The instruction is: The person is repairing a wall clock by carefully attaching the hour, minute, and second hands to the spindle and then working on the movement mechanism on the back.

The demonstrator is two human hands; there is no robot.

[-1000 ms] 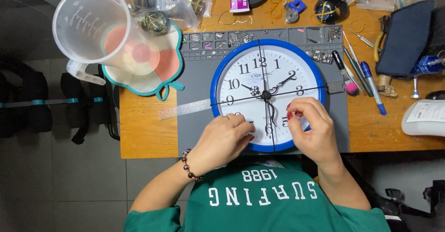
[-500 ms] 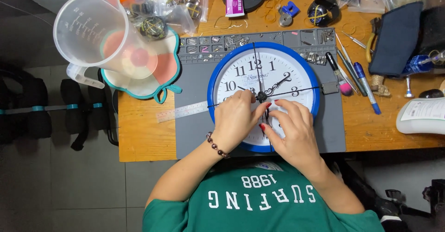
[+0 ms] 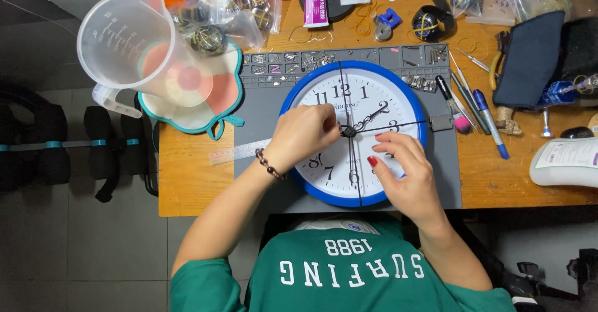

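Note:
A round wall clock point(image 3: 374, 94) with a blue rim and white face lies flat on a grey work mat point(image 3: 261, 181). Black ornate hands meet at its hub, one pointing up right. Thin dark lines cross the face, one vertical and one running right to a small grey clip point(image 3: 441, 122). My left hand point(image 3: 305, 134), with a bead bracelet on its wrist, has its fingers pinched together just left of the hub, on a black clock hand whose end is hidden. My right hand point(image 3: 405, 175) rests on the lower right of the face, fingers apart, holding nothing.
A clear measuring jug point(image 3: 134, 47) stands on a teal-edged mat at the left. A steel ruler point(image 3: 233, 153) lies left of the clock. Pens and a brush point(image 3: 473, 109) lie to the right, beside a dark pouch point(image 3: 529, 60). Small-parts compartments point(image 3: 293, 60) line the mat's far edge.
Both hands have moved up from the clock's lower rim to its centre. My left hand has closed its fingers beside the hub, and my right hand has spread out on the face.

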